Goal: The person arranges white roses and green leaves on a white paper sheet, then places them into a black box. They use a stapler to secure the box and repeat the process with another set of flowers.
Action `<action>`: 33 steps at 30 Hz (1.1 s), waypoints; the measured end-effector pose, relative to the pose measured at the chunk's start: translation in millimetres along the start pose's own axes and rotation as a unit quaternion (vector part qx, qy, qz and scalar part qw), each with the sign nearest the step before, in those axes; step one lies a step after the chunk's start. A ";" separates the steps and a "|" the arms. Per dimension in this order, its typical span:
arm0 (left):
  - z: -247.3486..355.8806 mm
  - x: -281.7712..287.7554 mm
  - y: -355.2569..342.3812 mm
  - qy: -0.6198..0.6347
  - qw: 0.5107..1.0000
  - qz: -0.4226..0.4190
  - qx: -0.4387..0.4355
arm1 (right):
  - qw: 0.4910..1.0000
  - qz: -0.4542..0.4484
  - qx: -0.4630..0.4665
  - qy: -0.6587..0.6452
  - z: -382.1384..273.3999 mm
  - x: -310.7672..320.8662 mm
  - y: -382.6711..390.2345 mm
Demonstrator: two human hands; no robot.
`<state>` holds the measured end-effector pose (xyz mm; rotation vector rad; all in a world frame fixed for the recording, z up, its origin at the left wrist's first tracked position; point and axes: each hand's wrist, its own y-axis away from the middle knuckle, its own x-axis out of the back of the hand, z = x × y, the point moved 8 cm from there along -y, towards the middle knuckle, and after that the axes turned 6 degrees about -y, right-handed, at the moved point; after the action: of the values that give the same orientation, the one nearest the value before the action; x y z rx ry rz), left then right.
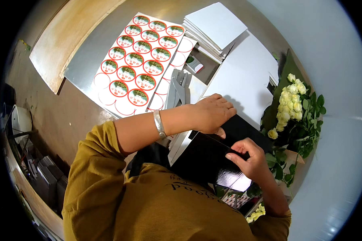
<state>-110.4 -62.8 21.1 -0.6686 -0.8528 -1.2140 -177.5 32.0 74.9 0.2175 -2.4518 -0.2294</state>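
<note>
A glossy black sheet (203, 158) hangs over the table's near edge, close to my body. Beyond it a flat black panel (245, 130) lies on the white surface, and I cannot tell whether the two are one piece. My left hand (213, 114), with a silver bracelet on its wrist, rests palm down across the black material, fingers stretched out. At the glossy sheet's upper edge, my right hand (247, 156) has thumb and fingertips closed in a pinch. A grey stapler (175, 91) lies just beyond my left wrist.
A sheet of round red-rimmed stickers (133, 60) lies at the far left. Behind are stacked white boards (215, 24) and a small box (194, 64). Pale yellow roses (289, 100) with leaves stand at the right. A wooden board (64, 44) is at the upper left.
</note>
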 end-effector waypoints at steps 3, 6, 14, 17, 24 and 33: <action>-1.6 -2.6 0.5 0.007 1.000 0.001 -0.003 | 0.999 -0.018 -0.032 -0.015 9.1 -8.3 -9.0; -2.0 -4.8 2.1 0.006 1.000 0.012 -0.008 | 0.999 -0.034 -0.033 0.009 11.8 -13.4 -13.8; 0.2 -4.9 3.6 -0.015 1.000 0.017 -0.020 | 0.994 -0.012 -0.086 0.069 13.9 -21.3 -15.7; 0.0 -9.2 1.7 -0.021 0.999 0.016 -0.023 | 0.992 -0.006 -0.097 0.080 16.1 -21.7 -14.7; 1.0 -7.8 -3.3 -0.013 0.999 -0.005 -0.030 | 0.990 0.028 -0.102 0.089 17.8 -17.5 -11.8; 7.4 -1.7 -6.3 -0.031 0.997 -0.063 0.029 | 0.993 0.088 -0.069 0.040 14.6 -19.8 1.6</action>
<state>-118.2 -57.3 23.6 -0.6156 -0.9917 -1.2814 -171.7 39.4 52.2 -0.0485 -2.3478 -0.3068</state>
